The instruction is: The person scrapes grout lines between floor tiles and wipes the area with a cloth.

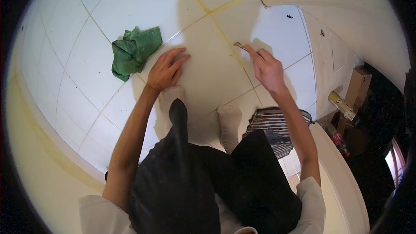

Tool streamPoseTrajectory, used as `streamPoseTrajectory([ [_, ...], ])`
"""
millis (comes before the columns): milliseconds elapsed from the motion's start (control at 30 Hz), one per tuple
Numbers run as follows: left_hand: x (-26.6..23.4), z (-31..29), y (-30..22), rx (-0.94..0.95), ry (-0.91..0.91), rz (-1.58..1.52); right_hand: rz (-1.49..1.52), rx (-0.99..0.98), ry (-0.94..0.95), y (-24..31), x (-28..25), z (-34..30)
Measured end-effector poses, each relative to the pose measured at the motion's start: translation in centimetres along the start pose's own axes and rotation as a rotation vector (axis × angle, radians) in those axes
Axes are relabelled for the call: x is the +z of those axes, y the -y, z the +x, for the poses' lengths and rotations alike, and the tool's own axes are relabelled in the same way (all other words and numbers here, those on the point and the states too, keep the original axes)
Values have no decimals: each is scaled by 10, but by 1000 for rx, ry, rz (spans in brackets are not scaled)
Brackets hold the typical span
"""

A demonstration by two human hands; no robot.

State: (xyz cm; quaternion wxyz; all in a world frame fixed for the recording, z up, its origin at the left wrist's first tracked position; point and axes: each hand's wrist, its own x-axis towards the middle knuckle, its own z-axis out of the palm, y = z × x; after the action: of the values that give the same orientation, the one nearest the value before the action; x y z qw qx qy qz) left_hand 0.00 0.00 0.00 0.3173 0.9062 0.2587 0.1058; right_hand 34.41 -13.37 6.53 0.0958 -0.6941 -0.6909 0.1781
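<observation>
My right hand (266,67) is closed around a slim tool (240,46) with a flat, dull metallic end. Most of its handle is hidden in my fist, and its exact kind cannot be made out. The end points left, close to a yellowed joint (229,43) between the white floor tiles. My left hand (167,70) rests over the floor with its fingers stretched out and holds nothing. Just left of it lies a crumpled green cloth (135,52), apart from the fingers.
Beside my right knee lies a striped cloth (275,125). Dark crumbs (290,16) sit near the wall at the upper right. Past a pale threshold (342,169) stand a cardboard box (359,84), a cylindrical can (342,104) and a plastic bottle (338,141). My feet are between my arms.
</observation>
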Motion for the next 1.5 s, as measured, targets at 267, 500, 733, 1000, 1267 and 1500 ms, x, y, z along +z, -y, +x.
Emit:
streamPoseTrajectory([
  [267,-1,3,-17,99,-77,69,-17,-19,50,30,18,-11],
  [500,-5,-5,-55,59,-128,146,-132,35,112,51,7,1],
  [733,-36,-64,-104,-118,-104,60,-139,51,188,54,9,12],
  [1000,-36,-71,-105,-394,-170,-143,-95,88,231,58,5,15],
  [1267,-37,-12,-102,131,348,-45,-93,98,276,53,1,17],
  [1500,-90,91,-15,115,516,535,-137,73,161,41,19,5],
])
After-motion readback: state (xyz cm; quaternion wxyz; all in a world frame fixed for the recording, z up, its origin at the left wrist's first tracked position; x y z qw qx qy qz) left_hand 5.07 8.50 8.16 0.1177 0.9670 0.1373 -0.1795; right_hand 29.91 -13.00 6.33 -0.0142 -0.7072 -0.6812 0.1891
